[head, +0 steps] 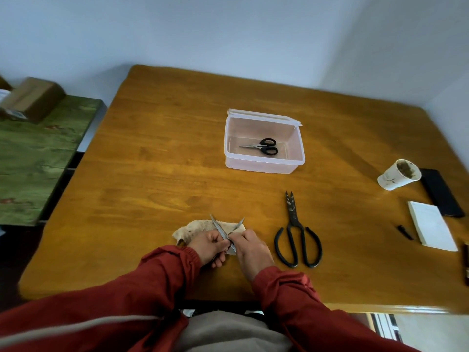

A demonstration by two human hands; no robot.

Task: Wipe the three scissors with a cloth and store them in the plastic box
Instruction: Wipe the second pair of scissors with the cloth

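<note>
I see the left hand curled round the handle end of the silver scissors, holding them at the near edge of the worktop. The right hand is just beside it and pinches the cloth against one blade. The two blades stand spread in a V pointing away from the person.

Count, largest first:
- One plastic box, lid off its top, at mid-worktop, well apart from both hands on the far side.
- One pair of large black scissors, nearly closed, flat on the worktop just to the right of the right hand with the tips pointing away. Neither hand touches it.
- One cloth, crumpled under and beyond the hands, most of it on the left.
- One pair of silver scissors, in hand as stated.
- One pair of small black-handled scissors, closed, lying on the floor of the box.

Scissors total: three. One is in the box, two are outside it.
</note>
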